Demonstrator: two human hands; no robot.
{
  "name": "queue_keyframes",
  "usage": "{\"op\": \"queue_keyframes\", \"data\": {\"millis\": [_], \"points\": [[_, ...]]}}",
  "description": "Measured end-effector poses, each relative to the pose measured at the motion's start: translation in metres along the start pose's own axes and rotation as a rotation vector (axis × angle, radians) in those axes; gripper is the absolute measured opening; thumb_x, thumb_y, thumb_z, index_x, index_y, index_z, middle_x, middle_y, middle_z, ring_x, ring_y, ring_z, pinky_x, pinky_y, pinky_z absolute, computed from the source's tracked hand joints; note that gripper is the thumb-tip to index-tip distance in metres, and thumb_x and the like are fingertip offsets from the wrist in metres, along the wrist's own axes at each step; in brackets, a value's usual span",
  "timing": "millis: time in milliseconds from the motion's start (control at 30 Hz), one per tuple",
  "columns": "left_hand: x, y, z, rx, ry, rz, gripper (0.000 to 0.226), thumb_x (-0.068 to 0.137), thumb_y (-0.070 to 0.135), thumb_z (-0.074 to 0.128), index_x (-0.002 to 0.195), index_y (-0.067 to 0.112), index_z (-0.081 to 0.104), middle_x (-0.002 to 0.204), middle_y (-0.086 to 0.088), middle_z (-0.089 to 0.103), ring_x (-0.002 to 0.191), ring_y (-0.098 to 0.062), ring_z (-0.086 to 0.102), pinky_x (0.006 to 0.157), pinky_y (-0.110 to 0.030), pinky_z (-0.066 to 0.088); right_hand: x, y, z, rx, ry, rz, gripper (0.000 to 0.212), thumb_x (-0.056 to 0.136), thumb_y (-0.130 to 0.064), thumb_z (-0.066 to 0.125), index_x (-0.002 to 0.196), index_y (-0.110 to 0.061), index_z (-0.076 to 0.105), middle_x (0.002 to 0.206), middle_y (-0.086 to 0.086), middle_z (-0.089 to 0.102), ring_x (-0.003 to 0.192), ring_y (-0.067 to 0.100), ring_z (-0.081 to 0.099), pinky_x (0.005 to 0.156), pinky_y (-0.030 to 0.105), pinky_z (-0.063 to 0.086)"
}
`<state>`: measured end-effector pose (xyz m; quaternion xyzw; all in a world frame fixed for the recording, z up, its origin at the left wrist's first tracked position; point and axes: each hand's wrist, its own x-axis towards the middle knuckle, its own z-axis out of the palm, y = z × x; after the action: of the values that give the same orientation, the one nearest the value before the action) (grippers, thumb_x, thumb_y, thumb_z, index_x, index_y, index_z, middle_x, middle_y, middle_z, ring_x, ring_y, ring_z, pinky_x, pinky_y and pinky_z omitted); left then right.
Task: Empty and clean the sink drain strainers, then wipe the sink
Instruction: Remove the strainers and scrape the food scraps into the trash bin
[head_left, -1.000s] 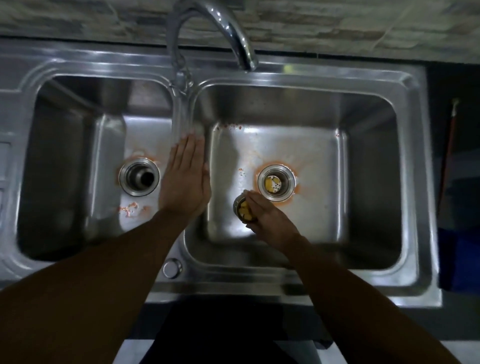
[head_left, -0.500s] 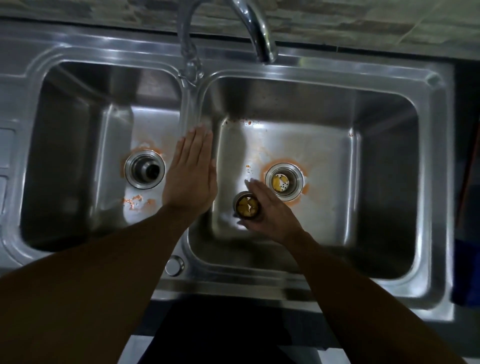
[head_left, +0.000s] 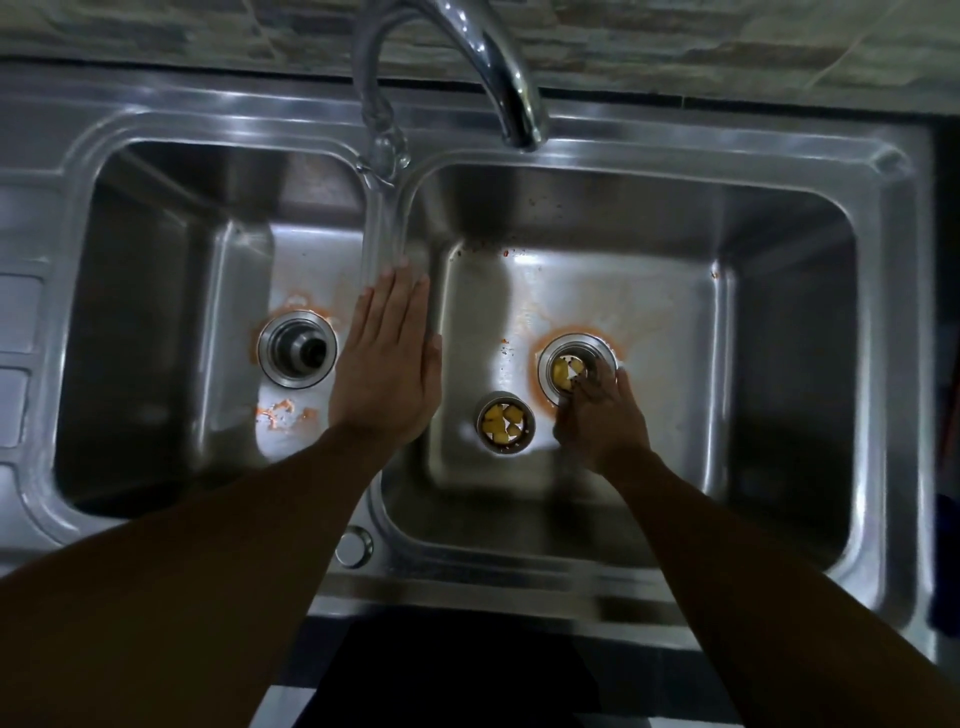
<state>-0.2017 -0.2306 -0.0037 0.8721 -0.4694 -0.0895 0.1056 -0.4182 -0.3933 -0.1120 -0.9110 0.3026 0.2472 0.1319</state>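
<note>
The steel double sink (head_left: 524, 584) fills the view. My left hand (head_left: 387, 374) lies flat, fingers together, on the divider between the basins and holds nothing. A loose strainer basket (head_left: 506, 423) with yellow food bits stands on the right basin's floor. My right hand (head_left: 602, 421) is just right of it, its blurred fingertips at the right drain strainer (head_left: 569, 370), which sits in its drain with yellow bits inside. Whether the fingers grip it is unclear. The left drain (head_left: 297, 352) is an open hole with no basket.
The faucet (head_left: 498, 67) arches from the back rim over the right basin. Orange residue rings both drains, and orange crumbs (head_left: 280, 413) lie on the left basin's floor. A round cap (head_left: 353, 546) sits on the front rim. A dark counter borders the sink's right side.
My right hand let go of the loose strainer basket, left it standing on the basin floor, and moved right to the strainer in the right drain. My left hand stayed on the divider.
</note>
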Motion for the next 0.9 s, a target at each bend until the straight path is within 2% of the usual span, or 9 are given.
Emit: {"op": "queue_keyframes", "data": {"millis": [100, 233, 333, 533, 633, 733, 833, 900], "points": [[0.0, -0.001, 0.002, 0.007, 0.008, 0.002, 0.058, 0.107, 0.027, 0.035, 0.158, 0.003, 0.023, 0.167, -0.018, 0.017, 0.157, -0.029, 0.011, 0.127, -0.049, 0.016, 0.001, -0.001, 0.0, -0.17, -0.021, -0.048, 0.055, 0.102, -0.039, 0.033, 0.151, -0.016, 0.045, 0.164, 0.01, 0.031, 0.156, 0.035, 0.006, 0.126, 0.053, 0.002], [0.0, -0.003, 0.004, 0.008, 0.03, 0.008, 0.057, 0.106, 0.026, 0.036, 0.157, 0.003, 0.026, 0.166, -0.019, 0.019, 0.157, -0.03, 0.013, 0.127, -0.049, 0.018, 0.004, -0.002, -0.002, -0.187, -0.059, -0.017, 0.052, 0.101, -0.041, 0.037, 0.144, -0.016, 0.052, 0.157, 0.011, 0.042, 0.153, 0.036, 0.017, 0.123, 0.057, 0.005], [0.0, -0.003, 0.006, 0.013, 0.036, 0.01, 0.057, 0.107, 0.028, 0.035, 0.157, 0.003, 0.025, 0.166, -0.019, 0.019, 0.157, -0.03, 0.013, 0.127, -0.049, 0.018, 0.006, -0.001, -0.003, -0.168, -0.06, -0.002, 0.048, 0.099, -0.043, 0.044, 0.139, -0.018, 0.057, 0.147, 0.007, 0.055, 0.146, 0.034, 0.031, 0.122, 0.055, 0.012], [0.0, -0.005, 0.008, 0.017, 0.042, 0.017, 0.057, 0.107, 0.028, 0.035, 0.158, 0.003, 0.024, 0.167, -0.017, 0.018, 0.157, -0.029, 0.012, 0.128, -0.048, 0.016, 0.008, -0.001, -0.013, -0.108, 0.07, -0.033, 0.044, 0.091, -0.033, 0.062, 0.13, -0.014, 0.064, 0.137, 0.007, 0.063, 0.138, 0.03, 0.042, 0.119, 0.044, 0.022], [0.0, -0.005, 0.009, 0.017, 0.044, 0.021, 0.057, 0.107, 0.029, 0.033, 0.158, 0.004, 0.024, 0.167, -0.017, 0.018, 0.157, -0.028, 0.011, 0.128, -0.047, 0.016, 0.004, -0.002, -0.019, -0.116, 0.13, -0.065, 0.044, 0.086, -0.028, 0.071, 0.126, -0.013, 0.069, 0.137, 0.009, 0.063, 0.134, 0.032, 0.046, 0.115, 0.043, 0.031], [0.0, -0.005, 0.009, 0.021, 0.06, 0.028, 0.057, 0.107, 0.029, 0.032, 0.157, 0.003, 0.026, 0.166, -0.019, 0.021, 0.157, -0.029, 0.014, 0.128, -0.048, 0.016, -0.005, 0.002, -0.018, 0.157, 0.324, -0.024, 0.042, 0.073, -0.017, 0.085, 0.111, -0.003, 0.075, 0.131, 0.018, 0.062, 0.122, 0.04, 0.055, 0.104, 0.043, 0.045], [-0.001, -0.005, 0.009, 0.019, 0.07, 0.037, 0.057, 0.107, 0.028, 0.033, 0.157, 0.002, 0.027, 0.165, -0.019, 0.022, 0.156, -0.03, 0.015, 0.127, -0.049, 0.017, -0.012, 0.006, -0.015, 0.319, 0.319, -0.052, 0.031, 0.084, -0.022, 0.076, 0.11, -0.007, 0.069, 0.153, 0.014, 0.039, 0.141, 0.032, 0.035, 0.113, 0.035, 0.038], [-0.001, -0.005, 0.009, 0.016, 0.073, 0.045, 0.057, 0.106, 0.027, 0.034, 0.156, 0.002, 0.027, 0.165, -0.02, 0.022, 0.156, -0.03, 0.015, 0.127, -0.049, 0.016, -0.016, 0.01, -0.012, 0.383, 0.268, -0.048, 0.027, 0.089, -0.029, 0.071, 0.108, -0.011, 0.064, 0.157, 0.012, 0.031, 0.142, 0.031, 0.035, 0.112, 0.036, 0.042]]}}
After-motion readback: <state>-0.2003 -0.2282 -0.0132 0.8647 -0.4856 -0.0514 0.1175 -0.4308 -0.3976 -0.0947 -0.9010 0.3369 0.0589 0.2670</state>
